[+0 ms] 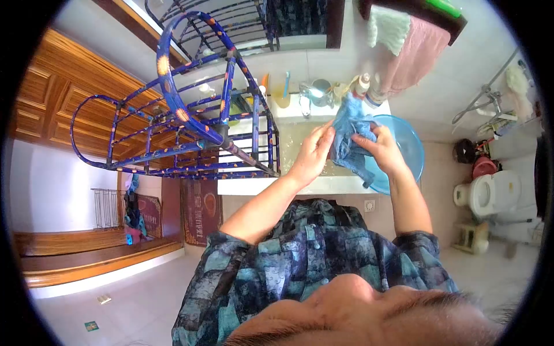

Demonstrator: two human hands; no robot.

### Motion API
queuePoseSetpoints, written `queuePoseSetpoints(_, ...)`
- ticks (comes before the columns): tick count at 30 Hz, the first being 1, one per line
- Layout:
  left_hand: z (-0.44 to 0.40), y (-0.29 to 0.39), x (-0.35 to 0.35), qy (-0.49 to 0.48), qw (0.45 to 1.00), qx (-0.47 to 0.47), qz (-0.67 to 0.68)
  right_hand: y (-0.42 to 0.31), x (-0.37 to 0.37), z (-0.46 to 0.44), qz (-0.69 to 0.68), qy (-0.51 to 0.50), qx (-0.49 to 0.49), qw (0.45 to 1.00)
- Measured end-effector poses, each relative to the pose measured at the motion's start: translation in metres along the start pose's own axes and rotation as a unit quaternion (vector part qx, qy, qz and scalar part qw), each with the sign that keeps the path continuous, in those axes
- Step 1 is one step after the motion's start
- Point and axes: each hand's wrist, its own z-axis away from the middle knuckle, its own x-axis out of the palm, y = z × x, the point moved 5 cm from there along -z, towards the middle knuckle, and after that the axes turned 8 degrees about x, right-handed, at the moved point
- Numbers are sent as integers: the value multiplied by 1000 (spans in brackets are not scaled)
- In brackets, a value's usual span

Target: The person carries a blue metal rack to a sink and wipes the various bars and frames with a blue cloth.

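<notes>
A wet-looking blue cloth hangs bunched between my hands over the right part of the sink, which holds water. My left hand is at the cloth's left edge, fingers pressed against it. On the cloth's right side, my right hand grips it with the thumb on top. A light-blue basin stands right of the sink, partly under my right hand and forearm. Behind the cloth is a bottle with a white cap.
A blue patterned rack rises at the left beside the sink. Cups and a faucet line the back ledge. Towels hang at the upper right. A toilet stands far right.
</notes>
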Motion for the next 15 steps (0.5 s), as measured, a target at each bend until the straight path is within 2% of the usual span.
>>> queuePoseSetpoints(1,0,20,0,19,996,35,-76,-17,6,11,23,38,-77,996)
queuePoseSetpoints(2,4,46,0,42,985,72,-153,-32,7,24,64,52,-103,991)
queuePoseSetpoints(3,9,68,0,53,965,117,-228,-41,8,35,49,58,-147,986)
queuePoseSetpoints(4,17,83,-1,32,968,100,-228,-46,7,48,32,62,-187,980)
queuePoseSetpoints(5,28,98,-5,64,967,109,-219,-50,1,60,60,53,-220,972)
queuePoseSetpoints(6,40,109,-9,96,965,119,-211,-42,-7,66,-56,36,-263,963)
queuePoseSetpoints(7,54,105,-23,99,977,61,-177,-45,-13,75,-159,30,-273,948)
queuePoseSetpoints(8,60,98,-32,156,985,70,5,-50,-23,74,-244,-26,-263,933)
queuePoseSetpoints(9,75,114,-38,201,973,38,106,-57,-29,77,-286,-16,-271,919)
queuePoseSetpoints(10,80,134,-40,177,955,90,220,-63,-33,79,-327,-6,-278,903)
queuePoseSetpoints(12,98,160,-41,141,943,166,251,-80,-24,84,-143,10,-220,965)
queuePoseSetpoints(13,106,171,-42,100,941,189,263,-85,-10,79,-50,-24,-171,984)
queuePoseSetpoints(14,114,183,-47,58,936,211,276,-88,7,75,151,-50,-150,976)
queuePoseSetpoints(15,119,197,-51,47,956,205,205,-87,24,75,220,-61,-134,964)
